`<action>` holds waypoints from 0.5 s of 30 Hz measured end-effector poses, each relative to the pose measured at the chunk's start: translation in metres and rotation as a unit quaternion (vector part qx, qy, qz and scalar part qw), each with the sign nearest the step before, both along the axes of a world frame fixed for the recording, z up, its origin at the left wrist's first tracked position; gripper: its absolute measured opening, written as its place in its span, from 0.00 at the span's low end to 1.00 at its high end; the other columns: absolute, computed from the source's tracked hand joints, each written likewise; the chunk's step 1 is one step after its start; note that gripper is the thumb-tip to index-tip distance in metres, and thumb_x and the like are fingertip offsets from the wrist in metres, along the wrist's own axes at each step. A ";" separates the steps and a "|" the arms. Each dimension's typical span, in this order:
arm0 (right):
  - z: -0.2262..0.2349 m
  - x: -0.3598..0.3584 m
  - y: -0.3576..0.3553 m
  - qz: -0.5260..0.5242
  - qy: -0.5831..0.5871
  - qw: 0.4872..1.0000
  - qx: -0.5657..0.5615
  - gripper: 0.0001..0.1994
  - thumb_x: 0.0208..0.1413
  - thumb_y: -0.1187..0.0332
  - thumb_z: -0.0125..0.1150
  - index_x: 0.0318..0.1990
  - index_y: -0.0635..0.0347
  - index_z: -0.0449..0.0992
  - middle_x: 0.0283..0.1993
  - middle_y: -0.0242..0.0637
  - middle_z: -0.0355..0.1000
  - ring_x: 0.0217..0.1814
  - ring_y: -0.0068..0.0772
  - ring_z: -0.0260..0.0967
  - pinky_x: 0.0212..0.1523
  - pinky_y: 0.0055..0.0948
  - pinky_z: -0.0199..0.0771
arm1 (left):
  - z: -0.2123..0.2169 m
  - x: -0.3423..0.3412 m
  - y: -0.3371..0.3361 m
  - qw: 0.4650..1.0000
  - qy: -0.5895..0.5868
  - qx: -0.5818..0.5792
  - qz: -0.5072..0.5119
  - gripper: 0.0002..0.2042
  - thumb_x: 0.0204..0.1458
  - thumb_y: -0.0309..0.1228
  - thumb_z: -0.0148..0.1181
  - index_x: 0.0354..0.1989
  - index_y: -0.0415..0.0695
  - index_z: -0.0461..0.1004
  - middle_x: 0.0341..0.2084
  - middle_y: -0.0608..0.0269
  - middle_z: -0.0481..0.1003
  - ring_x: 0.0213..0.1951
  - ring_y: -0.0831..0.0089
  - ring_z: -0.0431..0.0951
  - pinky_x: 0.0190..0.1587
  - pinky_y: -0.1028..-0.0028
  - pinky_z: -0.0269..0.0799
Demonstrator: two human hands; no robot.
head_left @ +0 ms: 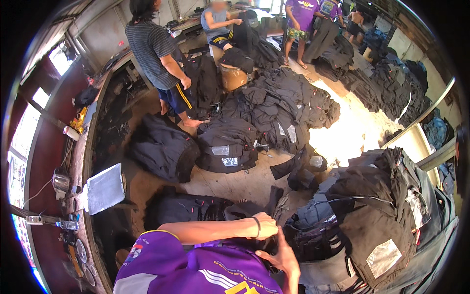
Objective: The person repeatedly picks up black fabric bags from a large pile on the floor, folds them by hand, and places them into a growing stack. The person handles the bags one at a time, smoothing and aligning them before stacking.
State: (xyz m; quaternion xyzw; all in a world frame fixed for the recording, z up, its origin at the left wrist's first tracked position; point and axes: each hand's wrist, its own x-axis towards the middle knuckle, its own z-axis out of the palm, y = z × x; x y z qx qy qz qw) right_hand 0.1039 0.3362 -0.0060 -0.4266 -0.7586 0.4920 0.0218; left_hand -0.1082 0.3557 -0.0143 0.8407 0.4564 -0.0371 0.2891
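My left hand point(267, 226), with a dark band at its wrist, is closed in a fist in front of my chest. What it holds, if anything, is hidden. Just below and to the right, my right hand point(285, 257) has its thumb and index finger spread apart, the fingertip close to or touching the left fist. I see nothing in it. Beyond the hands lies a dark garment point(188, 206), and a narrow dark piece of cloth point(275, 198) rises just past the left fist.
Black garments point(274, 108) are heaped across the floor, with another large pile point(374, 215) on my right. A long bench point(81, 166) bearing a grey panel point(105, 188) runs along the left. A person point(159, 59) stands ahead; a seated person point(218, 24) handles dark cloth; others stand farther back.
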 end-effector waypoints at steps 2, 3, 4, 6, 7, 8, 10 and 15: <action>-0.013 -0.015 -0.002 -0.048 -0.063 0.996 -0.049 0.42 0.50 0.58 0.72 0.71 0.55 0.58 0.52 0.65 0.75 0.54 0.68 0.74 0.55 0.53 0.75 | 0.006 0.005 0.009 0.998 0.039 -0.056 -0.011 0.14 0.39 0.33 0.71 0.37 0.47 0.81 0.31 0.54 0.84 0.37 0.55 0.85 0.38 0.57 0.77; -0.019 -0.018 -0.005 -0.058 -0.066 0.996 -0.025 0.35 0.52 0.63 0.68 0.68 0.52 0.62 0.48 0.63 0.77 0.52 0.69 0.75 0.53 0.53 0.76 | 0.008 0.002 0.010 0.996 0.059 -0.065 -0.015 0.14 0.40 0.33 0.70 0.38 0.48 0.81 0.32 0.55 0.84 0.39 0.55 0.85 0.41 0.55 0.75; -0.022 -0.015 -0.006 -0.069 -0.031 0.997 0.014 0.32 0.52 0.66 0.65 0.67 0.51 0.65 0.47 0.60 0.78 0.51 0.67 0.75 0.52 0.54 0.76 | 0.011 -0.003 0.010 0.996 0.060 -0.068 -0.018 0.14 0.41 0.34 0.70 0.39 0.48 0.81 0.33 0.56 0.84 0.40 0.56 0.85 0.44 0.52 0.74; -0.027 -0.002 -0.013 -0.100 -0.052 0.993 0.026 0.25 0.54 0.69 0.61 0.62 0.50 0.71 0.48 0.53 0.80 0.51 0.62 0.77 0.51 0.53 0.77 | 0.017 -0.016 0.010 0.989 0.106 -0.099 -0.030 0.15 0.45 0.35 0.66 0.43 0.50 0.80 0.37 0.59 0.84 0.45 0.59 0.84 0.51 0.45 0.68; -0.026 0.009 -0.016 -0.099 -0.047 0.994 0.016 0.23 0.55 0.68 0.60 0.61 0.50 0.72 0.46 0.54 0.79 0.49 0.62 0.77 0.49 0.52 0.77 | 0.020 -0.020 0.011 0.984 0.154 -0.080 -0.035 0.16 0.48 0.34 0.63 0.47 0.53 0.79 0.38 0.59 0.84 0.45 0.60 0.84 0.50 0.48 0.70; -0.026 0.018 -0.022 -0.093 -0.016 0.996 0.005 0.22 0.56 0.67 0.60 0.60 0.52 0.73 0.44 0.55 0.79 0.48 0.63 0.77 0.48 0.52 0.77 | 0.024 -0.023 0.012 0.986 0.144 -0.084 -0.014 0.17 0.48 0.34 0.61 0.49 0.57 0.80 0.37 0.60 0.84 0.45 0.61 0.84 0.49 0.51 0.71; -0.022 0.035 -0.033 -0.115 0.012 0.993 -0.028 0.19 0.58 0.65 0.61 0.57 0.54 0.74 0.39 0.57 0.78 0.45 0.64 0.76 0.44 0.53 0.75 | 0.035 -0.020 0.023 0.989 0.127 -0.065 -0.033 0.18 0.47 0.36 0.63 0.49 0.59 0.80 0.36 0.59 0.84 0.44 0.61 0.84 0.46 0.56 0.74; 0.009 0.077 -0.067 -0.203 0.005 0.977 -0.058 0.20 0.63 0.64 0.60 0.61 0.54 0.70 0.38 0.57 0.77 0.39 0.62 0.77 0.37 0.50 0.76 | 0.070 0.039 0.073 0.990 -0.005 0.093 -0.104 0.17 0.45 0.47 0.71 0.41 0.53 0.82 0.33 0.65 0.83 0.40 0.65 0.83 0.49 0.63 0.70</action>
